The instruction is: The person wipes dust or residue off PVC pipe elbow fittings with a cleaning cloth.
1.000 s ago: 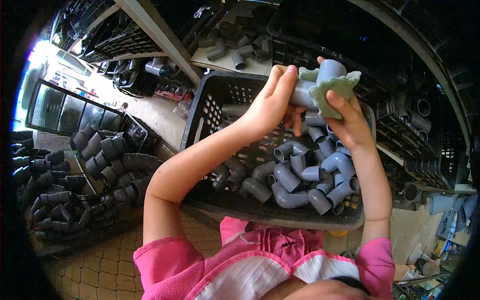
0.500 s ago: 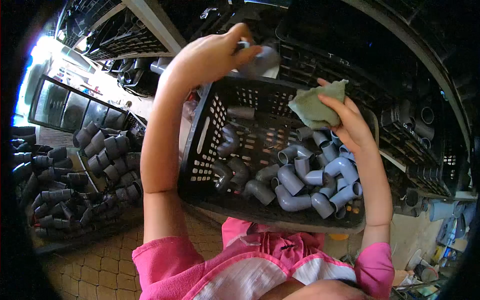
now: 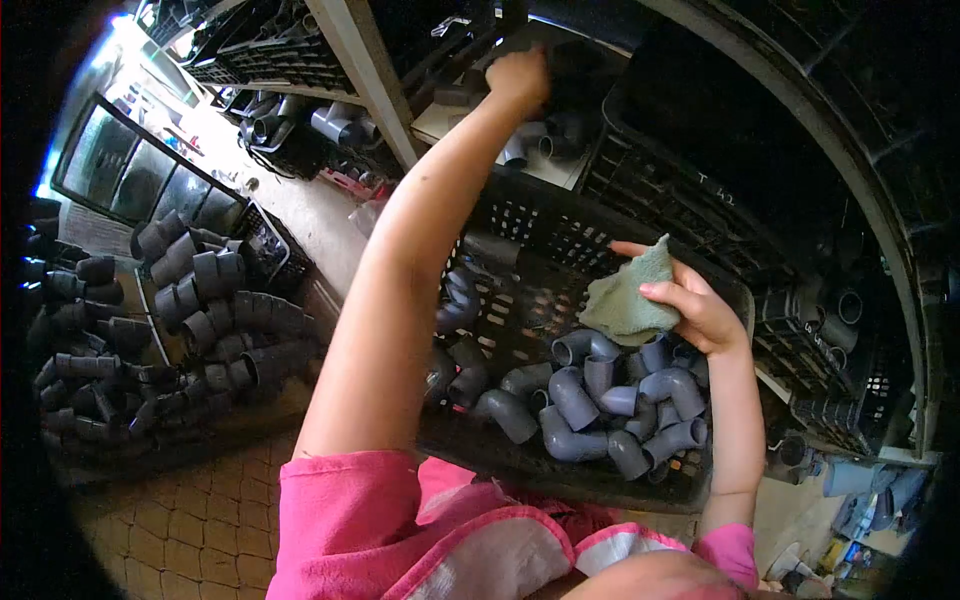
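My left hand (image 3: 518,80) is stretched far forward over a shelf (image 3: 440,122) beyond the crate; its fingers are too dark and hidden to read. Just below it on the shelf lie grey pipe fittings (image 3: 562,138). My right hand (image 3: 700,305) pinches a green cloth (image 3: 636,295) between thumb and fingers, above the right part of a black plastic crate (image 3: 540,215). Many grey elbow fittings (image 3: 572,398) are heaped in the crate's right half, under the cloth. A few more elbows (image 3: 457,300) lie along its left side.
Stacks of dark fittings (image 3: 215,300) stand at the left. A metal shelf post (image 3: 365,75) rises left of my left forearm. Black crates (image 3: 690,205) line the shelf at the back right. Blue-grey fittings (image 3: 850,478) lie at the lower right.
My left hand has moved forward and right, from above the crate's back edge to deep over the shelf. The grey fitting that was at its fingers no longer shows there.
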`<state>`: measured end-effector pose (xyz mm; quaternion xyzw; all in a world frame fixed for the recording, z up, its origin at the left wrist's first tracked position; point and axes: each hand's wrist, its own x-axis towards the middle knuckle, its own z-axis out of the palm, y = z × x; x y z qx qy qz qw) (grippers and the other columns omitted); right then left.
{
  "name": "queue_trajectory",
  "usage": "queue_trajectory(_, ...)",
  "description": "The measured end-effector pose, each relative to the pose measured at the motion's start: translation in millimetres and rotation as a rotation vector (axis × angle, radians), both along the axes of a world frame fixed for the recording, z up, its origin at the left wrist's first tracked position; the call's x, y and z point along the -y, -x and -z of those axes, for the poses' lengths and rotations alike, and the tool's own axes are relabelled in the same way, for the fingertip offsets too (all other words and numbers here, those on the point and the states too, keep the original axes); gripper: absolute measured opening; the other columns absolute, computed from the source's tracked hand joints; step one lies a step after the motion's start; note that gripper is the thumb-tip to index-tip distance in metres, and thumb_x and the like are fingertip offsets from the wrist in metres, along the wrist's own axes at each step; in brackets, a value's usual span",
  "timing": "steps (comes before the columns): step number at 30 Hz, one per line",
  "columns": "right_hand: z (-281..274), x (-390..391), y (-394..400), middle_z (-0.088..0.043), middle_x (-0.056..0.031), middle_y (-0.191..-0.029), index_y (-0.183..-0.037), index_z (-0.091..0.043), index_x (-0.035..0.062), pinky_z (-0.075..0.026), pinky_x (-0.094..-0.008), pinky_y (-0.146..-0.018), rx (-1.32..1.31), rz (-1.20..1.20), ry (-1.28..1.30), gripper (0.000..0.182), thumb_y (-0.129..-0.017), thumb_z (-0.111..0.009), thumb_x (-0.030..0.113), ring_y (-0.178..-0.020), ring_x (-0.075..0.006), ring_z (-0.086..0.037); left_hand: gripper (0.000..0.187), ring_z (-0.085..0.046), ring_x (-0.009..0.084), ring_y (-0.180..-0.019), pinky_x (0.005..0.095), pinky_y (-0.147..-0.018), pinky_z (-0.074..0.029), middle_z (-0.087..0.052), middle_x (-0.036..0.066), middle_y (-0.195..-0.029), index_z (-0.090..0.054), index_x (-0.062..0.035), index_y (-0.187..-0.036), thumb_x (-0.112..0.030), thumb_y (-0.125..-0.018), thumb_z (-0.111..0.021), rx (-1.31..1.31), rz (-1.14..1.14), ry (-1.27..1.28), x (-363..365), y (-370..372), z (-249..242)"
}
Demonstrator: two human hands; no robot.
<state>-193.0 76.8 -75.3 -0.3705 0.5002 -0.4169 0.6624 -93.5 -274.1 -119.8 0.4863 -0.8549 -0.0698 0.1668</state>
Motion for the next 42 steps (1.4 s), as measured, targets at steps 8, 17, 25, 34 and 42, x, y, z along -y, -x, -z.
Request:
queue_trajectory(8, 6, -1, 5, -0.050, -0.0111, -0.127, -0.145, -0.030, 0.0056, -0.042, -0.0352, -0.100, 0.157, 0.078, 0.054, 0.068, -0.081, -0.052, 0.013, -0.118, -0.0207, -0.050, 0.056, -0.056, 0.0380, -0.114, 0.0476, -0.093, -0.047, -0.061, 0.019, -0.118, -0.047, -0.0178, -0.135, -0.033, -0.082, -0.058, 0.138, 0.402, 0.043, 8, 8, 39)
queue_trajectory(17, 16, 0, 9, -0.045, -0.0100, -0.139, -0.143, -0.033, 0.0022, -0.037, -0.0346, -0.105, -0.202, 0.191, 0.251, 0.060, -0.085, -0.048, 0.004, -0.125, -0.0210, -0.046, 0.030, -0.069, 0.0325, -0.079, 0.0456, -0.067, -0.055, -0.070, 0.015, -0.083, -0.071, -0.0099, -0.084, -0.034, -0.088, -0.053, 0.420, 0.430, 0.209, -136, -70, -80)
queue_trajectory(25, 28, 8, 10, -0.063, -0.0118, -0.116, -0.128, -0.053, 0.0050, -0.044, -0.0318, -0.094, -0.894, 0.217, 0.625, 0.041, -0.088, -0.055, 0.012, -0.108, -0.0195, -0.060, 0.033, -0.068, 0.0341, -0.080, 0.0459, -0.070, -0.055, -0.068, 0.020, -0.084, -0.069, -0.0005, -0.082, -0.032, -0.083, -0.060, 0.850, 0.850, -0.184, -229, -92, -63)
queue_trajectory(34, 52, 6, 39, -0.061, -0.0090, -0.118, -0.131, -0.048, -0.0022, -0.045, -0.0280, -0.092, -0.804, 0.355, 0.548, 0.046, -0.090, -0.058, 0.016, -0.105, -0.0133, -0.057, 0.027, -0.060, 0.0183, -0.075, 0.0306, -0.068, -0.048, -0.064, 0.008, -0.084, -0.062, 0.0021, -0.101, -0.022, -0.091, -0.055, -0.828, 0.005, -0.337, -200, -238, -75)
queue_trajectory(42, 38, 13, 24, -0.062, -0.0112, -0.119, -0.128, -0.051, -0.0037, -0.044, -0.0282, -0.093, -0.686, 0.422, 0.556, 0.050, -0.087, -0.061, 0.022, -0.108, -0.0164, -0.057, 0.028, -0.059, 0.0183, -0.077, 0.0309, -0.069, -0.048, -0.063, 0.009, -0.086, -0.062, 0.0021, -0.102, -0.023, -0.091, -0.055, -1.261, -0.743, -0.731, -329, -285, 170)
